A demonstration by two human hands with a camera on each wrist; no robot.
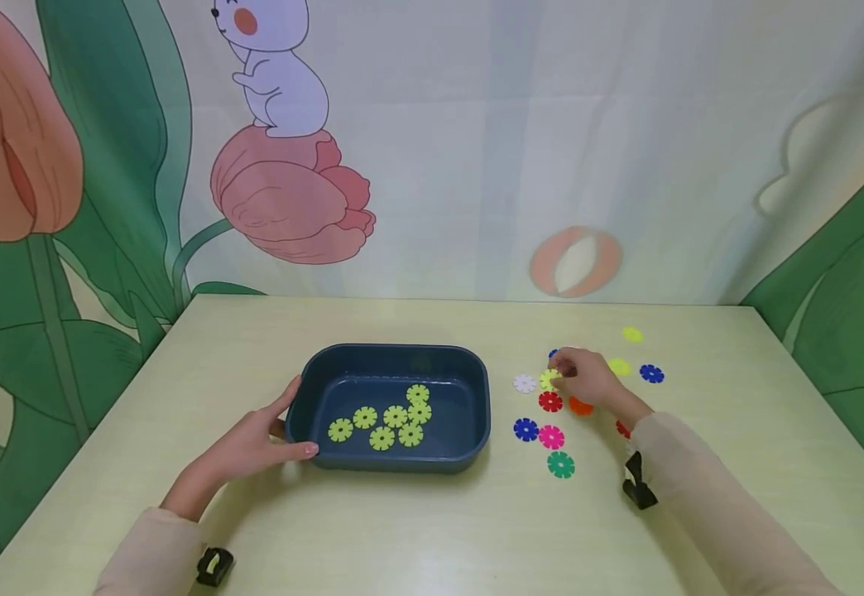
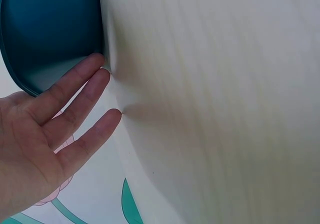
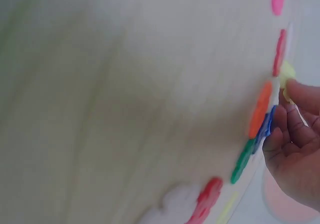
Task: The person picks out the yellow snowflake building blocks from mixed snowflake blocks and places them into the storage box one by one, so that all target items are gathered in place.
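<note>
Fingers (image 1: 560,369) of right hand (image 1: 587,377) pinching yellow disc (image 1: 548,379) to lift it off bench (image 1: 432,530); left hand (image 1: 253,443) flat, steadying tray (image 1: 395,358).

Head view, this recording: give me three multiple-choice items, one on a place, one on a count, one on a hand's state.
1. Where is the blue tray relative to the loose coloured discs?
A. to their left
B. to their right
C. behind them

2. How many yellow-green discs lie in the tray?
A. three
B. seven
C. twelve

3. What is the left hand doing?
A. pinching a disc
B. resting with straight fingers against the tray
C. lifting the tray off the table

Answers:
1. A: the loose discs, such as the pink disc, lie to the tray's right, around the right hand.
2. B: seven show on the tray floor in the head view.
3. B: the left wrist view shows flat fingers touching the tray's wall, and the tray sits on the table.
</note>
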